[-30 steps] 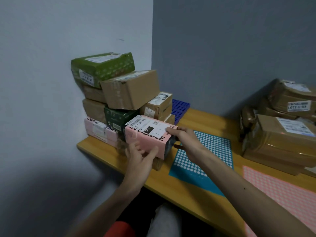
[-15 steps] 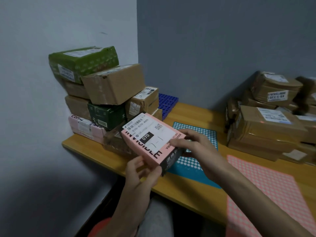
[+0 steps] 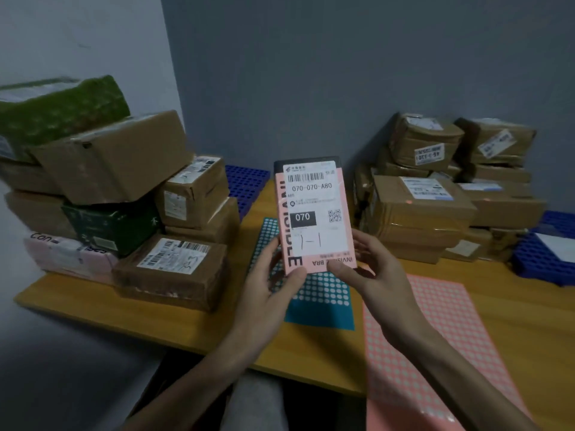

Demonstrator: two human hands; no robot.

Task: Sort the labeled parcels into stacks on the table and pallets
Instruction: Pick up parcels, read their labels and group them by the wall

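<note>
Above the table [image 3: 93, 306], hands [image 3: 267, 287] [image 3: 376, 275] hold the pink parcel [image 3: 314, 219] upright.

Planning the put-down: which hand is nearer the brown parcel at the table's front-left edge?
Left. The left hand holds the pink box at its lower-left corner, just right of the parcel; the right hand grips the lower-right corner, farther off.

Both bare forearms reach up and forward, the left forearm [image 3: 199, 377] from the lower middle and the right forearm [image 3: 451, 368] from the lower right, converging with the wrists tilted back. The left hand [image 3: 273, 284] grips the lower left corner of the pink parcel [image 3: 314, 219], thumb on its front and fingers apparently curled behind, out of sight. The right hand [image 3: 373, 272] pinches the lower right corner, thumb along the bottom edge and fingers up the side.
</note>
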